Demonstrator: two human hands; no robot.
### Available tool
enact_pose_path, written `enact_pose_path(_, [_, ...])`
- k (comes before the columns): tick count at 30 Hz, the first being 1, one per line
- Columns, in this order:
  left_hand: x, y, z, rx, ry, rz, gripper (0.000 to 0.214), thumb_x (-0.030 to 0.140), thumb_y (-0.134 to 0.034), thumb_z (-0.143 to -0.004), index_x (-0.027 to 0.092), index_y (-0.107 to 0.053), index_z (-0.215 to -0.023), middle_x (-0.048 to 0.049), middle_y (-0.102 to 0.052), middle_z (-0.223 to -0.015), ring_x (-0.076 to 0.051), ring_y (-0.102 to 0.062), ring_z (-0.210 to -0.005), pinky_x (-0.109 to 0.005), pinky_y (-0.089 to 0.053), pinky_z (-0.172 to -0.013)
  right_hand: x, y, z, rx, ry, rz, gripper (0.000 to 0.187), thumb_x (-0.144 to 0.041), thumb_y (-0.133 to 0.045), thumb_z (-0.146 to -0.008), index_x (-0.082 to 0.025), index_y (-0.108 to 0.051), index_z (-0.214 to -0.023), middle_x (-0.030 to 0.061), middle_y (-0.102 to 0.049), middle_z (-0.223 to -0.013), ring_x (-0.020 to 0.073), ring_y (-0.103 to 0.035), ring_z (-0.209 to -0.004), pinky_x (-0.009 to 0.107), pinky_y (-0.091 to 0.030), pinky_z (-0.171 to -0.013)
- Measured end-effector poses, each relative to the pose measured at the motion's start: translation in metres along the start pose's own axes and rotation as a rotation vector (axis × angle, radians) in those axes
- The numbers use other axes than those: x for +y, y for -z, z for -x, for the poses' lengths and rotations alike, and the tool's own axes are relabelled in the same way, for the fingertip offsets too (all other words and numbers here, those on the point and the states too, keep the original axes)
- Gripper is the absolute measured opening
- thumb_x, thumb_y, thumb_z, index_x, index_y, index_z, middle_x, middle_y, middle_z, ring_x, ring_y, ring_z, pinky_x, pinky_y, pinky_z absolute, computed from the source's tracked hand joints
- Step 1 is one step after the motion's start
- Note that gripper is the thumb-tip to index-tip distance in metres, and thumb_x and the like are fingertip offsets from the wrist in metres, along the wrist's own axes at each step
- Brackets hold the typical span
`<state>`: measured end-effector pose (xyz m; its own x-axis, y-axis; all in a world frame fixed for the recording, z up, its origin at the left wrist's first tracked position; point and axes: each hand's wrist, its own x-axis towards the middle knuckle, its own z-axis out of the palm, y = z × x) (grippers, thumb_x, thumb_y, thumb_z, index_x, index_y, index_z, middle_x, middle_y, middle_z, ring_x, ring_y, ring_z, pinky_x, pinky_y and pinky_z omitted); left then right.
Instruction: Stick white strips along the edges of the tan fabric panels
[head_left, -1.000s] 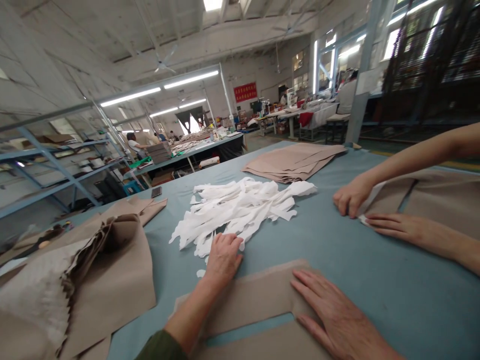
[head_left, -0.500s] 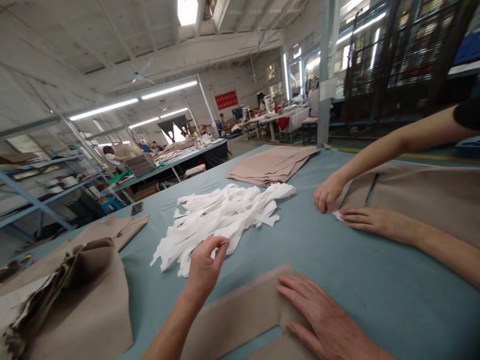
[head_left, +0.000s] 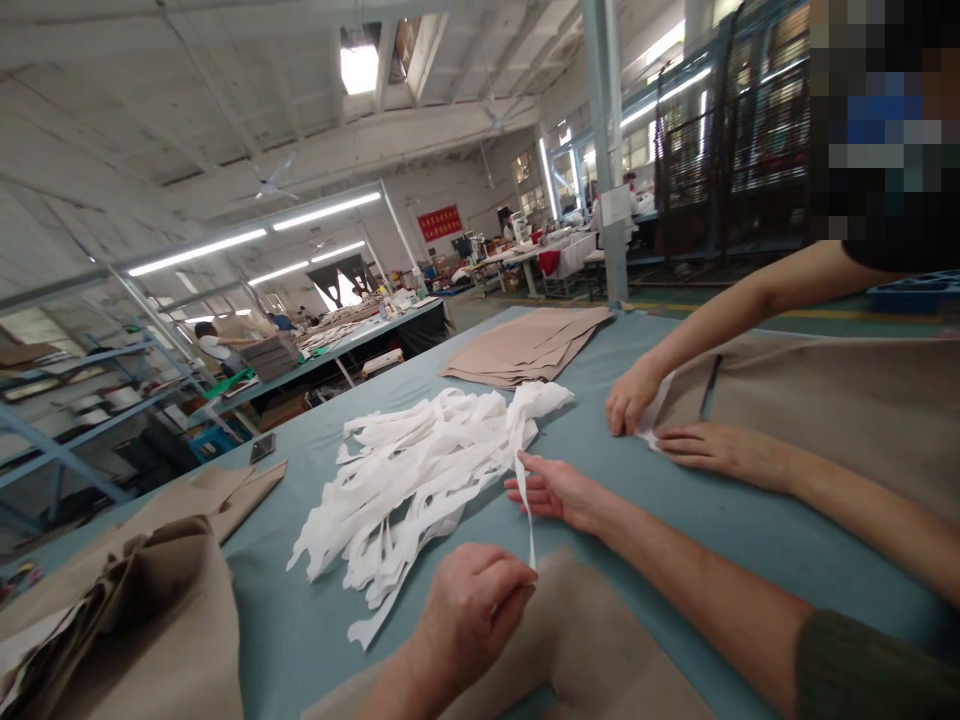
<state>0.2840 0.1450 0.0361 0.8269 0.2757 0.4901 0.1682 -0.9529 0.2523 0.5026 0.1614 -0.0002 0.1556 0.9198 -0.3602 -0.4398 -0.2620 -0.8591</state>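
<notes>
My left hand (head_left: pixel 476 620) is closed in a pinch on the lower end of a thin white fabric strip (head_left: pixel 529 525). That strip runs up to a heap of white strips (head_left: pixel 420 450) on the table. My right hand (head_left: pixel 559 490) is at the heap's right edge, fingers stretched out and apart, with the strip passing across them. Beneath my hands lies a tan fabric piece (head_left: pixel 592 620) with a cut-out, partly covered by my left hand and forearm.
Across the blue-green table (head_left: pixel 315 540), a co-worker's hands (head_left: pixel 697 450) press tan fabric (head_left: pixel 825 400) edged with white. Stacked tan pieces (head_left: pixel 525 345) lie at the back. Folded brown fabric (head_left: pixel 172 620) and a phone (head_left: pixel 262 447) are at the left.
My right hand has left the tan fabric and reached forward to the white heap. My left hand has come back and right, drawing a white strip out. The camera view has shifted slightly.
</notes>
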Motion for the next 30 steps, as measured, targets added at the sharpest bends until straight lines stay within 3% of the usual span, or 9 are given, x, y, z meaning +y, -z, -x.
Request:
enact_pose_path(4, [-0.001, -0.005, -0.002, -0.116, -0.027, 0.024, 0.017, 0.027, -0.053, -0.093, 0.028, -0.069, -0.092, -0.0006, -0.074, -0.083, -0.018, -0.068, -0.073, -0.031, -0.052, -0.066, 0.006, -0.003, -0.005, -0.016, 0.044, 0.012, 0.020, -0.032, -0.062, -0.095, -0.014, -0.059, -0.104, 0.0079, -0.073, -0.096, 0.0134, -0.070, -0.074, 0.024, -0.056, -0.062])
enact_pose_path(6, [-0.007, -0.005, -0.007, -0.158, -0.033, 0.030, 0.014, 0.035, -0.057, -0.091, 0.029, -0.070, -0.094, -0.0001, -0.075, -0.090, -0.018, -0.069, -0.080, -0.031, -0.055, -0.073, 0.007, -0.001, -0.007, 0.001, 0.091, 0.039, 0.020, -0.030, -0.061, -0.096, -0.013, -0.062, -0.107, 0.0038, -0.070, -0.091, 0.0116, -0.067, -0.069, 0.024, -0.055, -0.061])
enact_pose_path(9, [-0.029, -0.010, -0.024, -0.101, 0.044, -0.041, 0.026, 0.038, -0.056, -0.091, 0.026, -0.067, -0.111, -0.0066, -0.070, -0.118, -0.022, -0.065, -0.108, -0.038, -0.052, -0.096, 0.006, 0.005, -0.010, 0.054, 0.188, 0.091, 0.021, -0.033, -0.060, -0.097, -0.013, -0.064, -0.105, -0.0013, -0.065, -0.079, 0.0086, -0.059, -0.057, 0.023, -0.052, -0.055])
enact_pose_path(11, [-0.050, -0.018, -0.042, -0.028, 0.153, -0.133, 0.040, 0.032, -0.056, -0.090, 0.021, -0.058, -0.128, -0.0132, -0.058, -0.139, -0.029, -0.052, -0.129, -0.048, -0.042, -0.109, 0.003, 0.008, -0.011, 0.081, 0.262, 0.131, 0.017, -0.029, -0.061, -0.094, -0.014, -0.065, -0.100, -0.0033, -0.063, -0.070, 0.0073, -0.054, -0.050, 0.020, -0.047, -0.050])
enact_pose_path(15, [-0.085, -0.045, -0.084, 0.028, 0.352, -0.281, 0.074, 0.028, -0.067, -0.079, 0.016, -0.039, -0.147, -0.0175, -0.039, -0.155, -0.037, -0.031, -0.145, -0.059, -0.027, -0.116, -0.004, 0.012, -0.005, 0.068, 0.417, 0.234, 0.008, -0.023, -0.063, -0.084, -0.016, -0.066, -0.080, -0.0037, -0.063, -0.059, 0.0075, -0.051, -0.046, 0.019, -0.043, -0.048])
enact_pose_path(19, [-0.100, -0.068, -0.119, 0.021, 0.472, -0.362, 0.074, 0.032, -0.066, -0.083, 0.014, -0.037, -0.148, -0.0193, -0.046, -0.150, -0.038, -0.031, -0.145, -0.059, -0.024, -0.117, -0.013, 0.013, 0.009, -0.016, 0.527, 0.314, 0.011, -0.026, -0.063, -0.078, -0.017, -0.067, -0.073, -0.0024, -0.066, -0.062, 0.0098, -0.055, -0.051, 0.021, -0.046, -0.053])
enact_pose_path(22, [-0.106, -0.077, -0.136, -0.018, 0.510, -0.404, 0.059, 0.036, -0.062, -0.089, 0.016, -0.046, -0.142, -0.0158, -0.060, -0.136, -0.033, -0.044, -0.137, -0.060, -0.025, -0.116, -0.020, 0.016, 0.016, -0.033, 0.561, 0.303, 0.014, -0.032, -0.065, -0.076, -0.018, -0.068, -0.075, -0.0007, -0.070, -0.067, 0.0111, -0.058, -0.052, 0.023, -0.047, -0.056])
enact_pose_path(26, [-0.122, -0.079, -0.145, -0.117, 0.567, -0.451, 0.034, 0.039, -0.059, -0.095, 0.018, -0.061, -0.122, -0.0085, -0.064, -0.123, -0.024, -0.061, -0.113, -0.052, -0.046, -0.102, -0.034, 0.027, 0.017, 0.045, 0.592, 0.170, 0.024, -0.041, -0.067, -0.074, -0.017, -0.069, -0.077, 0.0037, -0.071, -0.071, 0.0146, -0.064, -0.058, 0.025, -0.050, -0.057])
enact_pose_path(30, [-0.144, -0.074, -0.140, -0.174, 0.676, -0.471, 0.033, 0.039, -0.061, -0.094, 0.017, -0.060, -0.120, -0.0087, -0.063, -0.122, -0.022, -0.063, -0.105, -0.045, -0.055, -0.090, -0.055, 0.054, 0.017, 0.221, 0.716, -0.072, 0.025, -0.042, -0.066, -0.072, -0.019, -0.067, -0.082, 0.0061, -0.074, -0.093, 0.0183, -0.070, -0.077, 0.025, -0.053, -0.062])
